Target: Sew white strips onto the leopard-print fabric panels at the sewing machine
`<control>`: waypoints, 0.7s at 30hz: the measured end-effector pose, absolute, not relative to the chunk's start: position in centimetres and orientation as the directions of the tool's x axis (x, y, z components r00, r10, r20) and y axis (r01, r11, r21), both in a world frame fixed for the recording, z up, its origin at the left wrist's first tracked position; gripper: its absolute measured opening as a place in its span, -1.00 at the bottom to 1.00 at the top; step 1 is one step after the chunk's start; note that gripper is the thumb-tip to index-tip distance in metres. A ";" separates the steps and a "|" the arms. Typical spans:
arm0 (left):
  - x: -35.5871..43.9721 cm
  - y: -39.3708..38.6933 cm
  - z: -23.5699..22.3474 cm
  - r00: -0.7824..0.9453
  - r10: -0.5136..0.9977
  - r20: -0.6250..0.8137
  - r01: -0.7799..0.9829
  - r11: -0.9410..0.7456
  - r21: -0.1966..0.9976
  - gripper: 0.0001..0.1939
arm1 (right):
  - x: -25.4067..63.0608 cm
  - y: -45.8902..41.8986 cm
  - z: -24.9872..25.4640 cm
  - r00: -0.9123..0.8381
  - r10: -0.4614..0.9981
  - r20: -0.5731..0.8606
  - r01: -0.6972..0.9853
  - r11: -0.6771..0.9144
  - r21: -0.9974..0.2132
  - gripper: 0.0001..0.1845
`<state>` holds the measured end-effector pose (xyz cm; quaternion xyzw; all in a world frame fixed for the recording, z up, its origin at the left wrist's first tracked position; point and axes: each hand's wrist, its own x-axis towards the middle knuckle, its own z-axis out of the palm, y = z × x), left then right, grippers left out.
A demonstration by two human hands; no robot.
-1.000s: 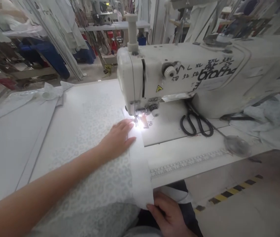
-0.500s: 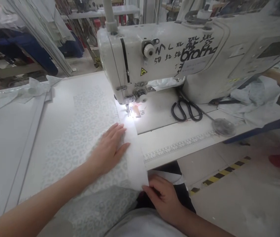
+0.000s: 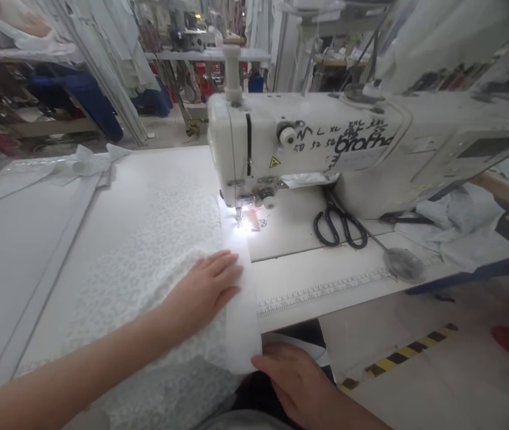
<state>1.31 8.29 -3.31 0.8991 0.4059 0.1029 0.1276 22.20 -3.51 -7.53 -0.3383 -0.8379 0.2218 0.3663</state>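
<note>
A pale leopard-print fabric (image 3: 147, 239) with a plain white strip (image 3: 241, 316) along its right edge lies on the sewing table. The strip runs up under the lit presser foot (image 3: 239, 218) of a white sewing machine (image 3: 308, 137). My left hand (image 3: 212, 286) rests flat on the fabric, its fingertips on the strip a little below the foot. At the table's front edge, my right hand (image 3: 293, 376) pinches the lower right corner of the strip between thumb and fingers. Part of the fabric hangs over the edge towards my lap.
Black-handled scissors (image 3: 339, 227) lie right of the needle, beside a round clear-covered object on a rod (image 3: 404, 264). A measuring tape (image 3: 321, 292) runs along the front edge. Crumpled fabric (image 3: 460, 221) sits at the right, and white panels (image 3: 12, 221) lie at the left.
The view has tilted up, so the machine and table appear lower. My left hand sits slightly further from the presser foot, its thumb closer to the fingers. My right hand still pinches the strip.
</note>
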 end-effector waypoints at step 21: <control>1.0 13.6 -2.6 0.648 0.758 0.076 0.704 -0.634 0.320 -0.56 | 20.9 5.7 -4.0 -0.542 0.750 0.380 0.394 0.626 -0.673 -0.76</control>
